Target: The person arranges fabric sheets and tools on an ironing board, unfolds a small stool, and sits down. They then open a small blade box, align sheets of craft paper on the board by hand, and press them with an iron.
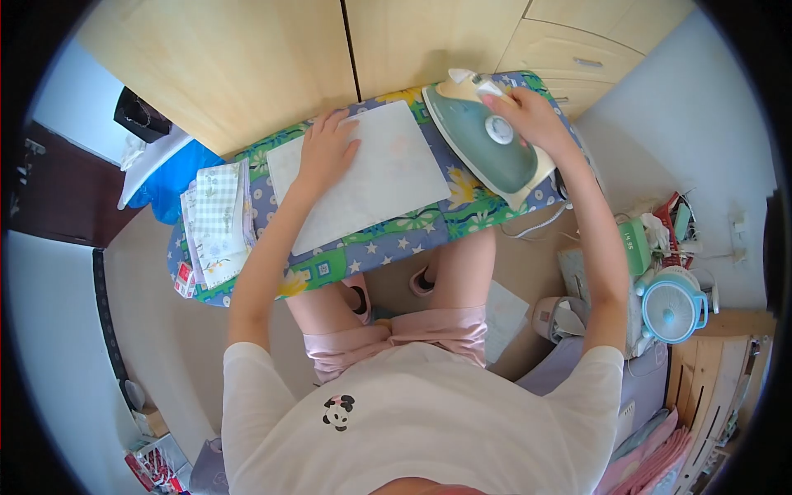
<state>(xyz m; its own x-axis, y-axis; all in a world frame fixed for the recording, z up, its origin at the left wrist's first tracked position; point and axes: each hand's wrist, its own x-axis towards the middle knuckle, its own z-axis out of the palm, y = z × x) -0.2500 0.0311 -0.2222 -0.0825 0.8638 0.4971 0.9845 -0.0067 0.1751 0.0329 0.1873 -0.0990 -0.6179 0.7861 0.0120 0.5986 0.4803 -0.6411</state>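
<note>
A white folded cloth lies flat on the patterned ironing board. My left hand rests on the cloth's upper left part, its fingers stretched out. At the right end of the board, my right hand is wrapped round the handle of a green and cream clothes iron. The iron is beside the cloth, over the bare board cover; whether its soleplate touches the cover I cannot tell. A stack of folded printed cloths lies at the board's left end.
Pale wooden cabinets stand right behind the board. A white cord runs below its right end. To the right are a small blue fan and a green clock. A small red and white box lies at the board's left edge.
</note>
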